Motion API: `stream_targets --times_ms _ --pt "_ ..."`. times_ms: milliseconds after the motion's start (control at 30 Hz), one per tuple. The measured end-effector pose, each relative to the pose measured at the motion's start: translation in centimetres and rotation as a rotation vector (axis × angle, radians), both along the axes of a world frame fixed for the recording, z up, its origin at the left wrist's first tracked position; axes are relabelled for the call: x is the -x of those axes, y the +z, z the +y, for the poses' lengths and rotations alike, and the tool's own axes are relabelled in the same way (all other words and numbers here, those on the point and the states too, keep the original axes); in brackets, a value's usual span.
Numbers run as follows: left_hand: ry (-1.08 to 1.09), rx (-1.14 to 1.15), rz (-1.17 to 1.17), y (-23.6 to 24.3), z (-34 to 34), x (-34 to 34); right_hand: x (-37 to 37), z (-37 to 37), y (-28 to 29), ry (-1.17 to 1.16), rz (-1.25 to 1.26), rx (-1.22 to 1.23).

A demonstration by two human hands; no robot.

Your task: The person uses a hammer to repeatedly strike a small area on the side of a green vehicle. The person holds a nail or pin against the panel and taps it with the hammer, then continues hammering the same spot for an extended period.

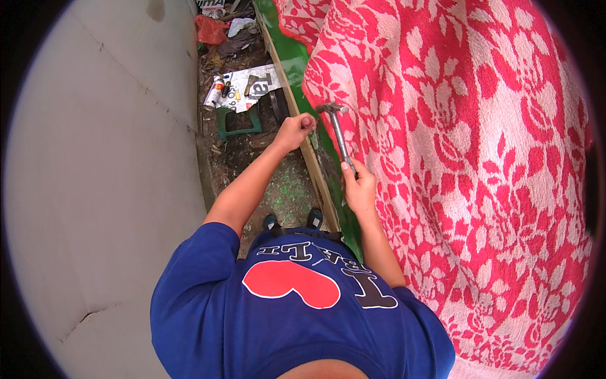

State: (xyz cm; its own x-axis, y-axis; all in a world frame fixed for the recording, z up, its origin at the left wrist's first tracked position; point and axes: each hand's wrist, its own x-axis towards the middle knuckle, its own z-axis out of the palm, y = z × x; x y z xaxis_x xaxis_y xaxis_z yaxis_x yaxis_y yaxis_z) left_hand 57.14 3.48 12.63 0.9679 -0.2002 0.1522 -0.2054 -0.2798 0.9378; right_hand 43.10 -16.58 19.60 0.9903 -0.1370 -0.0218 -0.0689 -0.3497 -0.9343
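My left hand (295, 131) is closed at the edge of the wooden board (310, 169), around something small and round-ended that I cannot make out clearly. My right hand (358, 188) grips a metal hammer (339, 132) by its shaft, with the head up, just right of my left hand. Green sheeting (346, 230) runs along the inner side of the board. Over it, filling the right side, lies a red and white floral cloth (480, 158), its edge beside the hammer head.
A pale wall (101, 177) bounds the left. On the littered ground (265, 189) are a printed white sheet (259, 81) with cans (214, 93), a green plastic stool (240, 129), and red bags (210, 28) farther back. My feet stand between wall and board.
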Motion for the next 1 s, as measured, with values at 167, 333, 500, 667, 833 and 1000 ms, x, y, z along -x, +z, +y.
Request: stream_targets --times_ms 167,333,500,667,833,1000 --pt "0.014 -0.009 0.031 0.0 0.1 -0.1 0.0 0.4 1.4 -0.002 0.012 0.105" --pt "0.009 -0.023 -0.006 -0.3 -0.1 -0.5 0.3 0.6 1.7 0.000 0.018 0.073" --pt "0.000 0.063 -0.012 0.2 -0.6 -0.5 0.6 1.4 2.1 0.023 -0.167 0.124" --pt "0.023 -0.200 -0.022 -0.4 -0.2 -0.9 0.2 1.8 2.7 0.068 -0.059 0.418" --pt "0.023 -0.084 -0.059 -2.4 0.3 -0.1 1.1 1.2 2.3 0.004 -0.110 0.246" --pt "0.014 0.019 -0.040 -0.2 0.3 -0.4 1.0 1.1 3.1 -0.008 -0.130 0.096"
